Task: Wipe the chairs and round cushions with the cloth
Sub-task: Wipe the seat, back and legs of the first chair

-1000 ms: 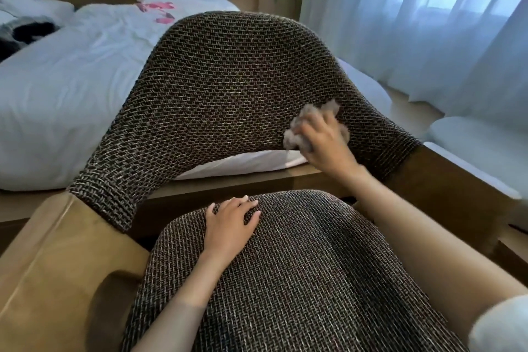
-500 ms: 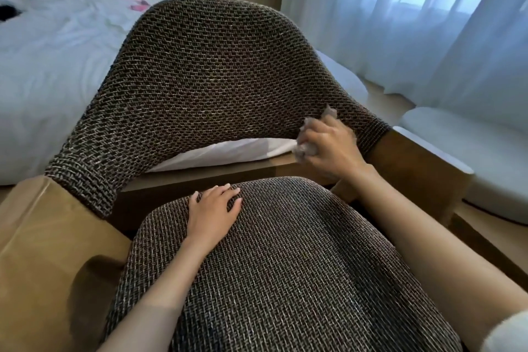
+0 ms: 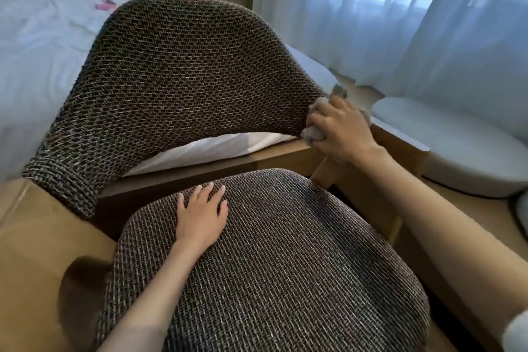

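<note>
The step in hand is wiping the chair [image 3: 34,237], and the work is at the right end of its woven backrest [image 3: 183,86]. The right hand [image 3: 341,130] is curled round the cloth [image 3: 312,132] and holds it against the backrest's lower right corner, just above the wooden armrest [image 3: 400,151]. The left hand [image 3: 201,214] lies flat, fingers spread, on the seat pad [image 3: 285,280] near its rear edge, seemingly to steady the chair.

The backrest end looks nearly covered, so the next move probably calls for carrying the cloth down onto the armrest or across the seat pad. For the seat, the left hand would have to lift clear. A pale cushion [image 3: 457,148] on the floor to the right, under the curtain [image 3: 400,14], looks untouched.

The cloth is small, pale grey and crumpled into a wad. Most of it is hidden in the fist, with tufts showing above and beside the fingers.
</note>
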`<state>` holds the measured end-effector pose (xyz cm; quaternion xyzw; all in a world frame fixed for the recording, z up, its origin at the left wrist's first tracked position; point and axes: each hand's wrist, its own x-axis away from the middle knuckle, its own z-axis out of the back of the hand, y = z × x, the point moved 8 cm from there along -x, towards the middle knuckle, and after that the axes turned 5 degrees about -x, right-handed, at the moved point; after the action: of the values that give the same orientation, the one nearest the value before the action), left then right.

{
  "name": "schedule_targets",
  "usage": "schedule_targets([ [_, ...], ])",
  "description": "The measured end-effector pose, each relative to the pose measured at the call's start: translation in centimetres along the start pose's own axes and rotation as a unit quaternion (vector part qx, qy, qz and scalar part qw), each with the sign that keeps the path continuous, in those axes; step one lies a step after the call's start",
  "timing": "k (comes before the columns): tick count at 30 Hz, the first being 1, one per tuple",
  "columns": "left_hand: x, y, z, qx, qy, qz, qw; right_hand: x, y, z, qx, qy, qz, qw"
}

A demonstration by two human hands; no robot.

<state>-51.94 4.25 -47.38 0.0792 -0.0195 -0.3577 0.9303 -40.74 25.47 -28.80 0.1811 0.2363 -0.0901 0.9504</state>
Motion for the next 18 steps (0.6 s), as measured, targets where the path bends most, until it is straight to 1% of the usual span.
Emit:
schedule_targets([
  [3,0.3,0.0,0.0,0.000,-0.002,-0.007,1.000,1.8,-1.5,-1.7,-0.005,-0.020,0.022,1.000],
  [8,1.8,-0.2,0.0,-0.001,-0.014,-0.013,1.000,6.9,-3.7,-7.0,-0.043,-0.110,0.077,0.990],
  [10,2.2,-0.1,0.1,-0.004,-0.014,-0.005,1.000,7.7,-3.8,-7.7,-0.052,-0.120,0.056,0.990],
  [11,2.4,0.0,0.1,-0.008,-0.013,0.001,1.000,7.5,-3.8,-6.8,-0.038,-0.118,0.037,0.992],
  [13,3.0,0.5,0.1,-0.015,-0.020,0.008,1.000,6.4,-2.9,-4.2,-0.001,-0.091,-0.027,0.996],
  [14,3.3,0.8,-0.1,-0.016,-0.022,0.010,1.000,5.9,-2.0,-2.6,0.015,-0.061,-0.051,0.997],
  [17,3.8,1.2,-0.2,-0.012,-0.031,0.020,0.999,5.4,0.5,2.6,0.051,0.033,-0.040,0.997],
  [18,3.8,1.4,-0.3,-0.012,-0.037,0.023,0.999,5.7,1.4,3.1,0.064,0.057,-0.034,0.996],
])
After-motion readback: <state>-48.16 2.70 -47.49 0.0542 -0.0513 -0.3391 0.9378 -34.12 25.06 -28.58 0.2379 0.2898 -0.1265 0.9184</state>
